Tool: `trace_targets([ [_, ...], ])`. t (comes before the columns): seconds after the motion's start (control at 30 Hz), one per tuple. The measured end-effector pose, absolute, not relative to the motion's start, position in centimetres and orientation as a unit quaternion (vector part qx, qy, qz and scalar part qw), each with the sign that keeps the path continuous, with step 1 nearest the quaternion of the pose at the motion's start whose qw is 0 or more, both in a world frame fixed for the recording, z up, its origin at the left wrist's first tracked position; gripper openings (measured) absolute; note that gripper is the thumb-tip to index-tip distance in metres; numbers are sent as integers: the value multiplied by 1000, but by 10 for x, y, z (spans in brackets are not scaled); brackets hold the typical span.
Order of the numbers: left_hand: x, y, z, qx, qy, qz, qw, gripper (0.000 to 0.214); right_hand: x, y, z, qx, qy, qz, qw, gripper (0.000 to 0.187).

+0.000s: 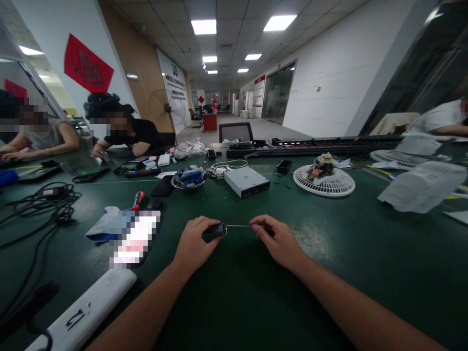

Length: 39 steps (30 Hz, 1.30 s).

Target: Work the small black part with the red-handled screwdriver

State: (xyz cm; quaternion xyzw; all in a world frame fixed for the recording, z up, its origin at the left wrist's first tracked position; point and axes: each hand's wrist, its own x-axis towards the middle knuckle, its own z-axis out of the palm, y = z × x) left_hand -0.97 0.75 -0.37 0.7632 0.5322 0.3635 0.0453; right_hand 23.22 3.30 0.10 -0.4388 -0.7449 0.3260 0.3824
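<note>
In the head view, my left hand grips a short dark cylinder between thumb and fingers. Its open, ring-shaped end points to the right. A thin pale rod or wire stretches across the gap between my hands. My right hand pinches the far end of this strand with thumb and fingertips. Whether the strand goes into the cylinder or only passes beside it, I cannot tell. Both hands are held low over the green tabletop.
Beyond my hands lie a grey disc drive, a bowl of blue cloth and a white fan grille. To the left are a lit phone, a white power strip and black cables. Other people sit along the far left.
</note>
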Motion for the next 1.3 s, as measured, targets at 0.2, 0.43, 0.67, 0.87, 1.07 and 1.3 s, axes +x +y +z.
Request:
trace_targets([
  [0.2, -7, 5, -2, 778, 519, 353, 25, 27, 233, 29, 8, -409, -773, 321, 363, 16],
  [0.43, -8, 5, -4, 787, 501, 357, 46, 26, 231, 28, 6, -441, -750, 327, 368, 22],
  [0.67, -7, 5, -5, 789, 497, 358, 47, 27, 232, 29, 7, -433, -754, 341, 359, 24],
  [0.87, -7, 6, -6, 789, 505, 348, 33, 29, 233, 29, 8, -452, -759, 307, 355, 24],
  [1.07, -5, 3, -4, 808, 498, 311, 40, 29, 231, 29, 5, -447, -753, 329, 354, 26],
  [1.3, -5, 3, -2, 803, 513, 303, 30, 28, 233, 28, 9, -466, -785, 257, 318, 25],
])
